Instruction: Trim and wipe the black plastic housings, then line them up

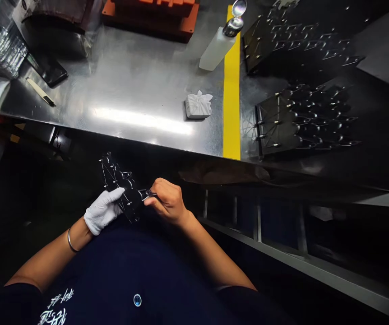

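Note:
My left hand, in a white glove, is closed around the lower side of a black plate-like part with prongs and shiny pins. The part is tilted in front of my body, off the table's front edge. My bare right hand is closed at the part's right side, thumb and fingers pinching the end of one black prong. Whether anything else sits inside the right fingers is hidden.
A steel table spans the top, with a folded white cloth pad, a white pump bottle, an orange-red fixture and a cream-handled blade. Beyond the yellow strip, similar black parts stand in rows.

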A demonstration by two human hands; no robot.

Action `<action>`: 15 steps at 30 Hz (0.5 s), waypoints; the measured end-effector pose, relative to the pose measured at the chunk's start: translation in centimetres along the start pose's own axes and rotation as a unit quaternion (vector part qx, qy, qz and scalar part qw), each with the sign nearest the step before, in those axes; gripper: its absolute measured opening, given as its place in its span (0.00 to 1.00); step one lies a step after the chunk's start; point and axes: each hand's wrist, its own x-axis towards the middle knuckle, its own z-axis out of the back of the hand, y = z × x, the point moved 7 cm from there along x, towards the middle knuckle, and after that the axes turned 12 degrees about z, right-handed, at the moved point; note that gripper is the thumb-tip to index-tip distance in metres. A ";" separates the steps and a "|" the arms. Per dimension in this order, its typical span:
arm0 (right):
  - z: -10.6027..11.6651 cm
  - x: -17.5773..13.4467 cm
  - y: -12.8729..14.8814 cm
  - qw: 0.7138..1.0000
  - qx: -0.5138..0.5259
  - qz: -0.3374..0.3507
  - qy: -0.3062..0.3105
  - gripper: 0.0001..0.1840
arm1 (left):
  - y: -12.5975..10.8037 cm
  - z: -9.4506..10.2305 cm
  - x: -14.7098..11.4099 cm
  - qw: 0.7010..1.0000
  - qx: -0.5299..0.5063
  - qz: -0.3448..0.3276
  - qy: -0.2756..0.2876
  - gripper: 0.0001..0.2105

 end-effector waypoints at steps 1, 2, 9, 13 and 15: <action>-0.1 0.0 0.0 1.000 -0.002 -0.002 0.004 0.26 | -0.1 -0.1 0.0 1.000 0.002 0.000 0.004 0.05; -0.2 -0.1 0.0 1.000 0.008 -0.001 0.012 0.27 | -0.2 -0.1 0.0 1.000 0.005 0.000 0.007 0.04; 2.0 -1.7 -4.2 0.961 0.186 -0.175 -0.107 0.20 | -0.3 -0.7 -0.7 0.974 0.071 0.151 0.153 0.18; 0.8 -2.4 -5.4 0.927 0.296 -0.231 0.000 0.37 | 1.5 -0.8 -1.4 0.925 0.144 0.289 0.198 0.20; 0.5 -2.8 -5.2 0.916 0.327 -0.233 0.016 0.33 | 0.4 -0.1 -0.8 0.959 0.140 0.214 0.123 0.15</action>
